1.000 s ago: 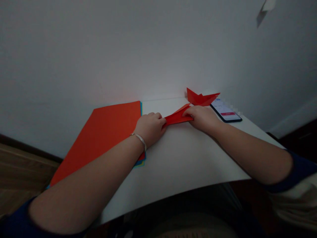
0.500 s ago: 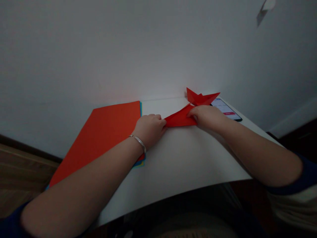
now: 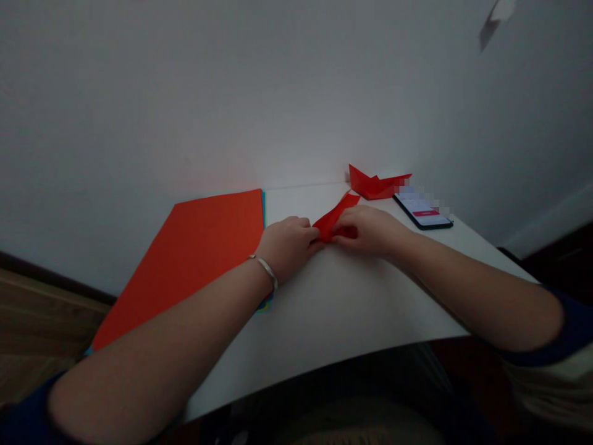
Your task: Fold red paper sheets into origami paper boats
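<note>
A folded piece of red paper (image 3: 334,217) rises off the white table (image 3: 343,303) between my two hands. My left hand (image 3: 287,244), with a silver bracelet on its wrist, is closed and pinches the paper's left end. Closed on the right part of the same paper is my right hand (image 3: 365,230), fingers curled over it. Part of the paper is hidden under my fingers.
A stack of coloured sheets with an orange-red one on top (image 3: 194,253) lies at the left. A finished red paper boat (image 3: 375,184) stands at the back by the wall. A phone (image 3: 422,210) with a lit screen lies at the right.
My hands have come closer together. The red paper, which lay flat and stretched out, is now lifted and bunched up between them.
</note>
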